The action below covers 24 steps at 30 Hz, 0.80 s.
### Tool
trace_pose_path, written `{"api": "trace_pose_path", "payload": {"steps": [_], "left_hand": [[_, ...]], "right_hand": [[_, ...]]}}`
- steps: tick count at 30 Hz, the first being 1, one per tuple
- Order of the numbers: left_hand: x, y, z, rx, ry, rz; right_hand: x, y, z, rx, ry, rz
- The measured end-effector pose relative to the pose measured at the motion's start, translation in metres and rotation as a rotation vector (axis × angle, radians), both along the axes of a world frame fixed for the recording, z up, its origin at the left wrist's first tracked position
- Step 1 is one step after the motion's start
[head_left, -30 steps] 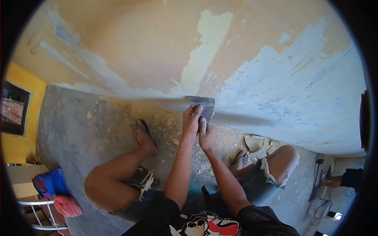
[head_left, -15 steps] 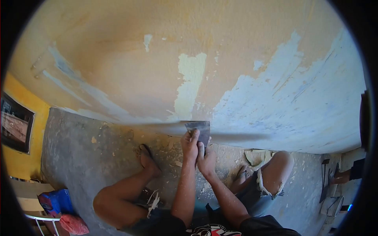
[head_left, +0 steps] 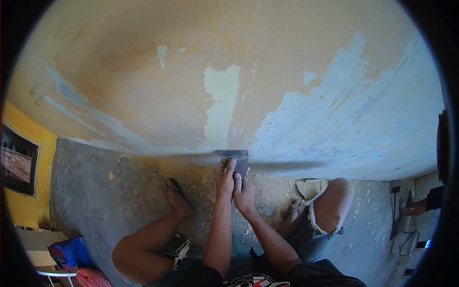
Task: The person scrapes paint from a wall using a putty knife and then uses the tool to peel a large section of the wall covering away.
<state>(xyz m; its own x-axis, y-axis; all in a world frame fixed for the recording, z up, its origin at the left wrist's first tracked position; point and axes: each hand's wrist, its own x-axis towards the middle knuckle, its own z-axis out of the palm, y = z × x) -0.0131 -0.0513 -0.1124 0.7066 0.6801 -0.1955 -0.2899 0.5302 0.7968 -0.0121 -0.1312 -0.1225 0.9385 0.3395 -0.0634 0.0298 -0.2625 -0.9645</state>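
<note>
A wide, dark-bladed scraper (head_left: pixel 240 156) is held in both hands, its blade edge against the low part of the wall (head_left: pixel 158 110). My left hand (head_left: pixel 224 178) is closed around it, the thumb pressed on the blade's face. Just to the right and lower, my right hand (head_left: pixel 245 195) is closed on it too, thumb pointing up along the tool. The handle is hidden by the hands. Above the blade, a pale yellow patch (head_left: pixel 222 103) shows where the tan paint is gone. A large whitish area (head_left: pixel 311 124) spreads to the right.
Paint flakes litter the grey concrete floor (head_left: pixel 114 201). A curved pale piece (head_left: pixel 311 189) lies beside my right knee. At the lower left are a blue bag (head_left: pixel 71 254) and a red plastic bag (head_left: pixel 93 277). Another person's leg (head_left: pixel 418 208) and a bucket (head_left: pixel 405 243) are at far right.
The view has shifted slightly, so the wall patches appear further left. Both hands and the scraper sit a little further left in view, still gripped the same way.
</note>
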Motion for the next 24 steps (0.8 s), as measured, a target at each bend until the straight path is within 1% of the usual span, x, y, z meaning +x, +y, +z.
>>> {"api": "trace_pose_path", "payload": {"steps": [1,2,4,5,7,8,9,10,11,13,14,15,16,17,18,19,20,21,22,23,24], "left_hand": [[0.005,-0.002,-0.009,-0.033,-0.019,0.012],[0.005,-0.004,-0.018,-0.027,0.001,0.020],[0.002,-0.006,-0.017,-0.009,0.002,0.011],[-0.001,-0.007,-0.019,-0.009,0.016,0.009],[0.005,-0.001,-0.010,0.041,0.022,0.048],[0.004,-0.001,-0.008,0.048,0.037,0.054],[0.002,-0.002,-0.001,0.048,0.060,0.057],[0.006,0.006,0.003,0.131,0.036,0.065],[0.010,0.010,0.036,0.163,0.009,0.031],[0.015,0.009,0.052,0.276,-0.074,0.064],[0.011,0.004,0.034,0.278,-0.088,0.048],[0.001,0.000,-0.002,0.165,0.012,0.050],[-0.003,-0.002,-0.021,0.054,0.119,0.059],[-0.005,-0.004,-0.020,0.066,0.109,0.056],[-0.002,-0.006,-0.018,0.058,0.057,0.077],[0.007,-0.008,-0.004,0.041,0.008,0.098],[0.003,0.001,0.006,0.039,0.025,-0.014],[0.010,0.001,0.023,0.241,0.083,0.100],[0.007,-0.003,0.034,0.173,0.082,0.038],[0.007,0.000,0.045,0.125,0.049,-0.019],[-0.001,-0.005,0.018,0.138,0.049,-0.015]], "right_hand": [[0.002,-0.002,0.002,0.009,-0.011,-0.007],[0.000,-0.006,0.003,-0.025,0.040,0.027],[-0.003,-0.009,0.000,-0.050,0.147,0.069],[-0.008,-0.009,-0.003,-0.042,0.148,0.070],[-0.006,-0.004,0.002,-0.031,0.031,0.030],[0.001,-0.005,0.002,-0.033,0.028,0.027],[0.009,-0.004,0.025,-0.066,-0.075,0.080],[0.009,-0.007,0.043,-0.107,-0.162,0.135],[0.010,-0.007,0.058,-0.128,-0.140,0.129],[0.015,-0.002,0.084,0.099,0.035,0.114],[0.009,-0.005,0.063,0.016,-0.014,0.107],[0.003,-0.009,0.037,0.025,-0.028,0.092],[-0.001,-0.010,0.009,-0.034,0.002,0.082],[-0.005,-0.010,-0.013,-0.092,0.030,0.076],[-0.002,-0.011,-0.027,-0.140,-0.011,0.079],[0.012,-0.004,-0.001,-0.138,-0.021,0.075],[0.018,-0.004,0.023,-0.122,-0.051,0.095],[0.015,-0.008,0.048,-0.120,-0.045,0.122],[0.019,-0.006,0.059,0.030,0.030,0.097],[0.013,-0.005,0.048,0.038,0.029,0.103],[0.005,-0.009,0.024,0.009,-0.014,0.087]]}}
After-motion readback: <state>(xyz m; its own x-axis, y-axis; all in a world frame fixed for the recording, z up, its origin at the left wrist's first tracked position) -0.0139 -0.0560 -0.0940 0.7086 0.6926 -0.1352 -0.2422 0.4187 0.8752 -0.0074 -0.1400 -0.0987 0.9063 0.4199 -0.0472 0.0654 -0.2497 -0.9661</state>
